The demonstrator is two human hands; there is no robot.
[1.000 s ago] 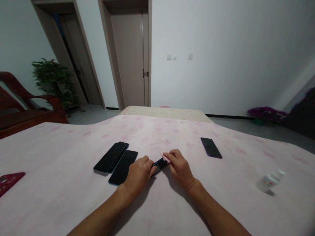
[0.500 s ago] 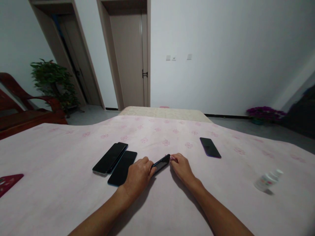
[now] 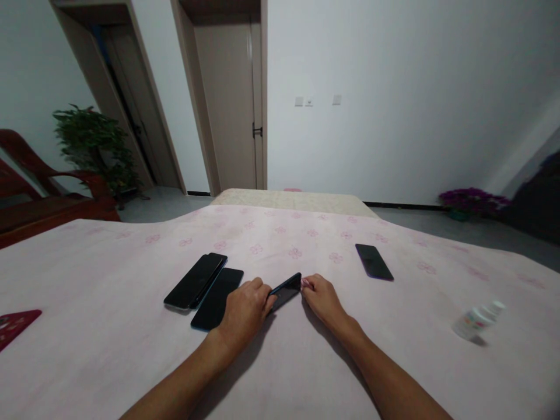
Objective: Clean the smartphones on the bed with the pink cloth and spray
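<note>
My left hand [image 3: 248,303] is closed around one end of a dark smartphone [image 3: 286,291], which is tilted up on its long edge. At the phone's far end, my right hand [image 3: 321,294] pinches a small pink-and-white piece, perhaps cloth [image 3: 307,283], against the edge. Most of that piece is hidden in the fingers. Beside my left hand lies a black phone [image 3: 217,300], flat on the tablecloth and partly covered by the hand. Just left of it, more black phones [image 3: 195,282] lie overlapping.
Another phone [image 3: 374,262] lies at the right on the pink flowered tablecloth [image 3: 280,373]. A white bottle [image 3: 478,321] stands farther right. A red patterned object [image 3: 17,326] is at the left edge. Beyond the table are a wooden chair [image 3: 48,181] and a door [image 3: 227,105].
The held phone has tipped slightly, showing more of its dark face. Both hands keep nearly the same place and grip.
</note>
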